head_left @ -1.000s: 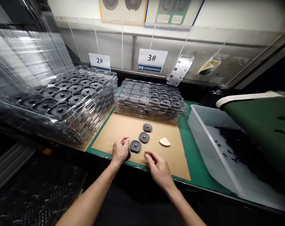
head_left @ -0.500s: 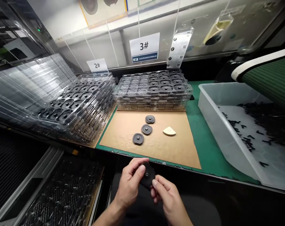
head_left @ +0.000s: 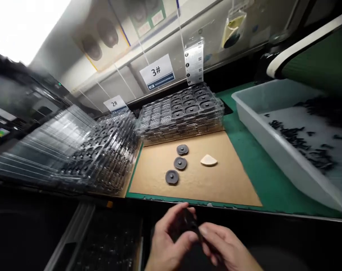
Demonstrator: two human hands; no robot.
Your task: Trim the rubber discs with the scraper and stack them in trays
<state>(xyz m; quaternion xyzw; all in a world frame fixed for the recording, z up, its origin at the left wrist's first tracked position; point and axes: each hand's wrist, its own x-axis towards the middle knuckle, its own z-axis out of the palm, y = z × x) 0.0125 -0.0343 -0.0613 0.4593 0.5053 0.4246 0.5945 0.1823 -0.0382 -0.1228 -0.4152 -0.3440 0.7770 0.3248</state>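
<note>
In front of the bench edge, my left hand [head_left: 171, 237] curls its fingers and thumb around a black rounded disc [head_left: 190, 221], which is tilted nearly edge-on and blurred. My right hand [head_left: 224, 242] pinches the lower right side of that disc between thumb and fingers. Beyond my hands, on the brown cardboard sheet [head_left: 230, 184], lie three similar dark grey discs with a small central stud: a near disc [head_left: 171, 177], a middle disc [head_left: 180, 163] and a far disc [head_left: 182, 149]. A cream wedge-shaped piece [head_left: 209, 160] rests to their right.
Behind the cardboard stands a stack of clear trays [head_left: 182, 113], its right compartments holding dark discs. Another tray stack [head_left: 103, 150] stands at left. On the green mat [head_left: 238, 131], a translucent bin [head_left: 284, 146] contains small black pieces. A conveyor [head_left: 312, 49] overhangs it.
My view has tilted and shifted. The disc between my hands has turned from facing me to nearly edge-on, and my left thumb has swung lower. The discs on the cardboard lie as before.
</note>
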